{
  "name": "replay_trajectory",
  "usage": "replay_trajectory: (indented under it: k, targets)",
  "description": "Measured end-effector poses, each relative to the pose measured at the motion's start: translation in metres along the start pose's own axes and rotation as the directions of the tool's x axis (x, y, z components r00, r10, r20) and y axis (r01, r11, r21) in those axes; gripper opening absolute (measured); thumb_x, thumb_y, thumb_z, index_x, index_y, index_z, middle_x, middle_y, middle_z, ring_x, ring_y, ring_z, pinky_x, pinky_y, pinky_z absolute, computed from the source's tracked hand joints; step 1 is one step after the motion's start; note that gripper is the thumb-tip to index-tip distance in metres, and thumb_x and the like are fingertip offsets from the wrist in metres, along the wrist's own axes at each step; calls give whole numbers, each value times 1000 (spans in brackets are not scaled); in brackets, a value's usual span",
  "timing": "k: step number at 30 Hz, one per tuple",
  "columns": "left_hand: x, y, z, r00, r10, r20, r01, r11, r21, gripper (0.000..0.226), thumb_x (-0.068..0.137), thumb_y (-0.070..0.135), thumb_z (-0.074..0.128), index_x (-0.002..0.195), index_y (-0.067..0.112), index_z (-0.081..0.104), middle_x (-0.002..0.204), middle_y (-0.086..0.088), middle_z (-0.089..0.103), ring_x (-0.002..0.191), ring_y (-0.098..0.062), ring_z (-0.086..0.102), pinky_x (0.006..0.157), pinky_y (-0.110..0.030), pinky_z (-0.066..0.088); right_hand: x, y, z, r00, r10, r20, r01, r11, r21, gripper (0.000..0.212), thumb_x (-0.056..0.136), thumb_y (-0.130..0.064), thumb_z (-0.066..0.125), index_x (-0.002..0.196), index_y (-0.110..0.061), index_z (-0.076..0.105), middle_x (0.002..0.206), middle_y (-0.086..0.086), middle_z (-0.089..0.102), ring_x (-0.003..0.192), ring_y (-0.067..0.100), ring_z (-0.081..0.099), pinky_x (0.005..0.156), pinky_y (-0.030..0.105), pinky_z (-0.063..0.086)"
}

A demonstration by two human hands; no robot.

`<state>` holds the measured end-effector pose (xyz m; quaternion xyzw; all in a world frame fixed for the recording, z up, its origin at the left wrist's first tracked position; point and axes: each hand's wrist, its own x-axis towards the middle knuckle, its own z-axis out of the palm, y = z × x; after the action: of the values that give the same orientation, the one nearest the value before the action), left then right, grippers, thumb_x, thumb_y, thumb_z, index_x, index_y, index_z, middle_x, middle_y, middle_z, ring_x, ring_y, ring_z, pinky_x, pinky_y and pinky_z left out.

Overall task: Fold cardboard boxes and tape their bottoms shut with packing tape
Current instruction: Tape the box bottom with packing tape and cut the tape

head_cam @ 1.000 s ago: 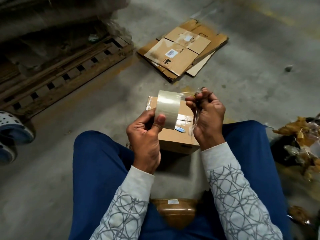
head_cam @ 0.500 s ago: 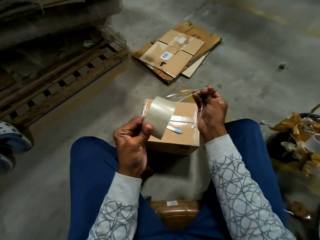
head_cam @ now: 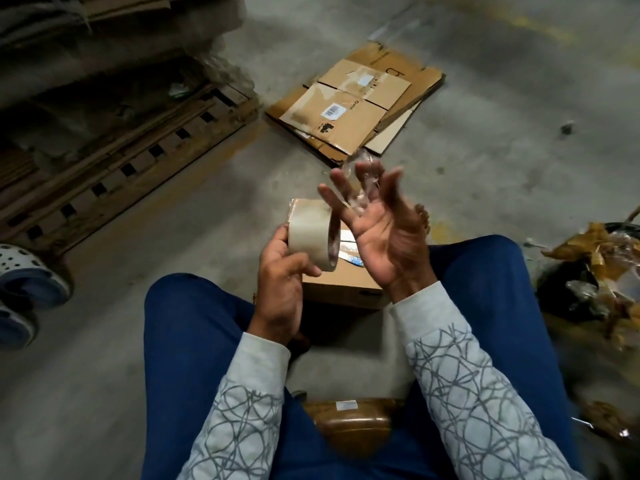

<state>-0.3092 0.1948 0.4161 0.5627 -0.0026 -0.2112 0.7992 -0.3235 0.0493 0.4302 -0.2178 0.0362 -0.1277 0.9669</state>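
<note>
The left hand [head_cam: 280,282] grips the tape roll [head_cam: 310,233], fingers curled round it, over the left part of the small cardboard box [head_cam: 346,289], which stands on the floor [head_cam: 519,150] between the knees. The right hand [head_cam: 381,230] is raised just beside the roll, fingers spread, a crumpled clear tape strip [head_cam: 363,181] clinging to them. Flattened cardboard [head_cam: 349,109] lies on the floor well beyond the box.

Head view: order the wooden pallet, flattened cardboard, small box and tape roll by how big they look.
1. wooden pallet
2. flattened cardboard
3. small box, partly hidden
4. tape roll, smallest even though nearest the camera
</note>
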Motion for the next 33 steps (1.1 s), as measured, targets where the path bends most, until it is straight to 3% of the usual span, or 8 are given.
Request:
replay_trajectory:
  k: [2,4,6,10,16,24,29,33]
  targets:
    - [0,-1,5,995,-86,56,89,995,-50,36,78,12,61,113,5,69,100,-16,71,91,-32,65,87,-46,55,-2,7,3,998,-25,-52,18,992,-125,74,71,5,81,134,-1,42,124,14,53,107,34,68,95,54,55]
    - [2,0,4,993,-104,53,105,994,-12,30,90,26,70,111,5,69,97,-20,70,88,-37,65,99,-64,48,-3,10,4,989,-72,-127,36,964,-263,83,68,20,72,139,0,36,125,15,51,97,30,72,89,49,59]
    - [3,4,1,999,-49,21,48,998,52,31,90,21,71,115,3,66,88,-18,70,78,-31,66,92,-54,54,-2,9,2,979,-128,-157,73,946,-317,84,63,20,72,137,-2,38,121,16,51,91,30,73,83,45,61]
    - [-1,10,-4,996,20,82,-34,985,171,35,85,13,69,118,2,62,88,-16,74,73,-24,70,72,-33,60,2,0,-8,961,-185,-205,119,948,-295,75,67,27,67,130,-5,42,111,11,57,87,32,73,81,42,61]
    - [0,14,-11,995,22,101,-47,964,260,27,88,0,67,115,-1,63,93,-18,71,74,-28,70,68,-35,61,4,-5,-19,952,-233,-200,140,909,-393,68,71,31,65,125,-5,46,113,12,56,87,30,71,82,43,59]
    - [-5,21,-30,992,48,116,-62,992,113,22,72,-5,72,92,0,65,83,-7,70,71,-22,69,58,-25,57,10,-32,-41,917,-303,-258,197,909,-367,63,71,19,75,122,-6,49,113,11,61,96,27,68,91,42,55]
    - [0,20,-35,971,204,123,-220,966,135,27,67,-2,77,87,4,60,79,3,69,72,-12,68,59,-20,54,3,-29,-35,929,-279,-245,126,858,-498,55,71,11,79,114,-9,52,111,9,63,93,25,69,82,43,59]
    - [1,21,-40,966,212,151,-231,965,122,22,64,11,77,83,14,66,79,2,67,74,-15,66,60,-21,53,3,-26,-30,918,-305,-255,121,826,-551,45,78,14,73,113,-4,52,103,7,63,90,21,71,75,41,61]
